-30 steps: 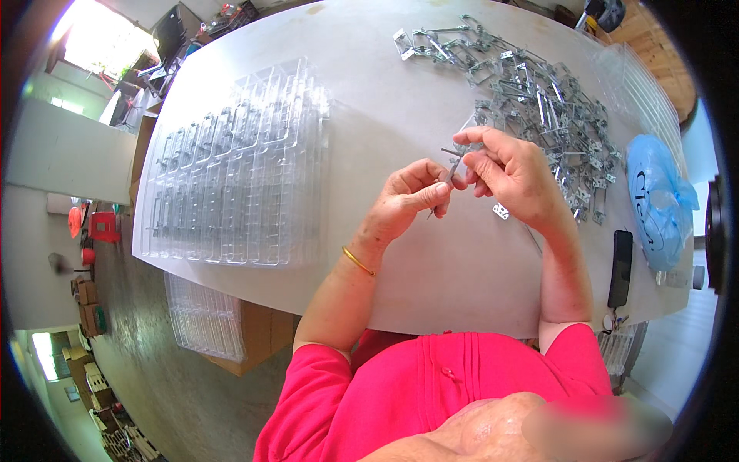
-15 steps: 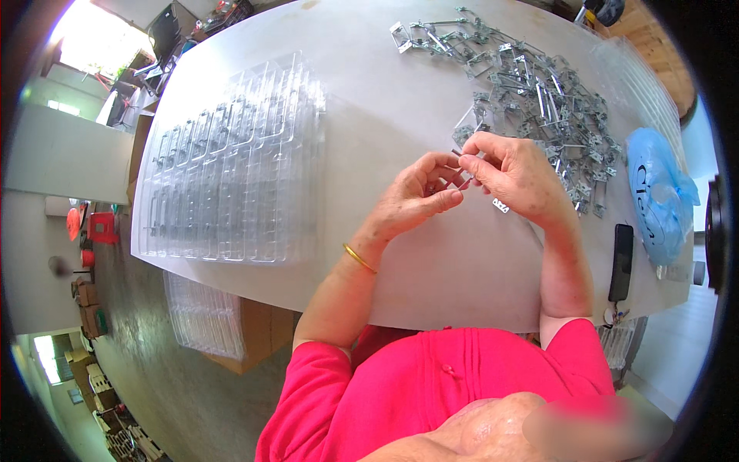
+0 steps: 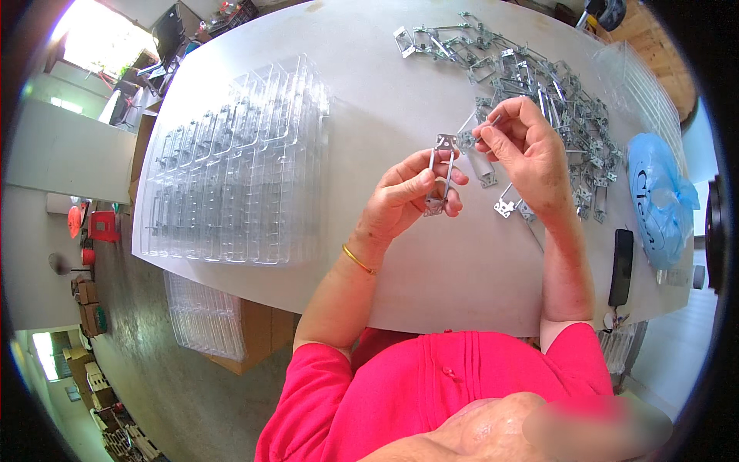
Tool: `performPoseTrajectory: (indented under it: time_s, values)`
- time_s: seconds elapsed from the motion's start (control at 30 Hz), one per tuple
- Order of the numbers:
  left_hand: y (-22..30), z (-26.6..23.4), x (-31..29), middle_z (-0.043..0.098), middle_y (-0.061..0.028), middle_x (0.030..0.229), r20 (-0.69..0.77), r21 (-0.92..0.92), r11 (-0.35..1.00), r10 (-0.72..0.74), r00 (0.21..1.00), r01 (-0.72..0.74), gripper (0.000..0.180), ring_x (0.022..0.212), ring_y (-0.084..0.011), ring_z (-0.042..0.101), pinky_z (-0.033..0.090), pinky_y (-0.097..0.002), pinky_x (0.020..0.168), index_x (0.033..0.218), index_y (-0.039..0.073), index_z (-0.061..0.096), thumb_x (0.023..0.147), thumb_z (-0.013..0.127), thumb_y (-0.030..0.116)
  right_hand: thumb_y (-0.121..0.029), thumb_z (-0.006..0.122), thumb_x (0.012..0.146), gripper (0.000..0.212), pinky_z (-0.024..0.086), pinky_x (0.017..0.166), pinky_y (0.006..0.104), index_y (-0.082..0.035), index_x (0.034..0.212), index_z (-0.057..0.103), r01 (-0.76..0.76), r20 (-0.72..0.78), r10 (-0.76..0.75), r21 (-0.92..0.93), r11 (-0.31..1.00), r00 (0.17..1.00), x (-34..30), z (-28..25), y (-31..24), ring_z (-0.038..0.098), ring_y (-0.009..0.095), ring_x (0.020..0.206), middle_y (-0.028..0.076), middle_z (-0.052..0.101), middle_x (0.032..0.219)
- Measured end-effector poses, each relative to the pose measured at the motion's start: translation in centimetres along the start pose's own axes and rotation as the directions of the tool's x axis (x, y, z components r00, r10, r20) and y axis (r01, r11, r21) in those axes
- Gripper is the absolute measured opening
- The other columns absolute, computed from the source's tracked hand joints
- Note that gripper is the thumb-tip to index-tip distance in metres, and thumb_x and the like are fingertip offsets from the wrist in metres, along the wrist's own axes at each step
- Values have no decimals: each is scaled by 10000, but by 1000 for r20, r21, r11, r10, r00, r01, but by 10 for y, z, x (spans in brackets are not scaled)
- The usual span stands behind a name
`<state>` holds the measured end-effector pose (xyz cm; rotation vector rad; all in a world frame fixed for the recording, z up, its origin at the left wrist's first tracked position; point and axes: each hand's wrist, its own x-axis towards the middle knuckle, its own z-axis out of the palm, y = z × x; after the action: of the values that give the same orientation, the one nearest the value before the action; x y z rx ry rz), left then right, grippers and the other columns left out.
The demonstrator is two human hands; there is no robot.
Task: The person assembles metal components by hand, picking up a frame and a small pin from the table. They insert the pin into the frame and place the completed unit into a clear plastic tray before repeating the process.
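Between the thumb and fingers of my left hand (image 3: 402, 192) is a small metal frame (image 3: 444, 142), two thin bars joining a plate at each end. It stands roughly upright, above the table. My right hand (image 3: 531, 154) is closed in a pinch beside it, on a thin grey metal piece (image 3: 495, 121) whose tip shows past the fingers; the rest is hidden. Just beyond the right hand lies a tangled heap of similar metal frames (image 3: 539, 85), and a few loose ones lie under the hand and wrist.
Stacked clear plastic trays (image 3: 231, 169) holding metal parts stand on the left of the white table (image 3: 369, 85). At the right are a blue plastic bag (image 3: 654, 200), a black phone (image 3: 620, 266) and keys (image 3: 612, 319). More clear trays (image 3: 204, 316) and a cardboard box (image 3: 265, 331) sit below the table's edge.
My hands have drawn apart, the right one moving up and to the right. The left hand has turned, bringing the metal frame into plain sight.
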<state>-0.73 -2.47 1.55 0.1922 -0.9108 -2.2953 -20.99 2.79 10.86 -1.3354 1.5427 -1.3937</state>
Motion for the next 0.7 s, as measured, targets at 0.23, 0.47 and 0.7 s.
performPoseTrajectory:
  time_s: [0.23,0.47,0.7]
  values:
    - [0,-6,1,640,-222,1229,76,-104,995,0,997,8,603,968,-293,695,579,-435,796,1489,-79,393,1028,596,252,-90,700,986,88,521,712,238,-52,989,621,175,49,-174,-9,985,984,-1,4,9,628,62,798,-8,667,835]
    - [2,-3,1,630,-223,1212,94,-65,997,-39,995,45,615,967,-312,703,589,-430,797,1486,-73,399,1025,604,278,-81,704,980,60,538,736,252,-61,1012,658,192,52,-192,-9,981,980,-2,8,10,647,77,805,-6,673,849]
    - [-2,-5,-1,629,-212,1213,73,-50,999,-13,997,17,585,960,-306,704,575,-426,822,1485,-32,416,1027,599,281,-37,719,944,73,557,697,280,-40,961,648,351,55,-348,-194,916,936,-3,10,10,660,106,730,38,690,813]
